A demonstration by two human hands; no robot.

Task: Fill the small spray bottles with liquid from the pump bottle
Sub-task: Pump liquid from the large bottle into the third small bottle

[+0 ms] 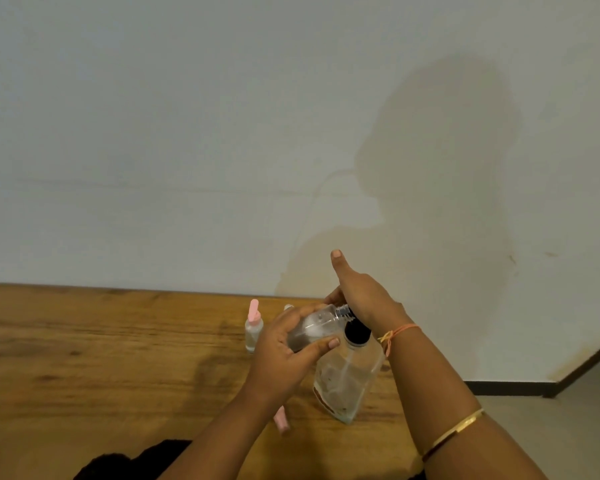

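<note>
Small spray bottle (314, 323), uncapped, is clasped by the left grip (281, 351) at the pump bottle (347, 375) near the surface's (84, 341) right edge; the right grip's (364, 299) closure cannot be told. One capped bottle (253, 329) is judged filled.

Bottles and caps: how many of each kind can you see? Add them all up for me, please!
Small spray bottles: 2 (one standing, one held tilted)
Pump bottle: 1
Pink caps: 2 (one on the standing bottle, one lying loose)
Total: 5
Something small peeks out behind the left hand; I cannot tell what it is, so it is not counted.
</note>
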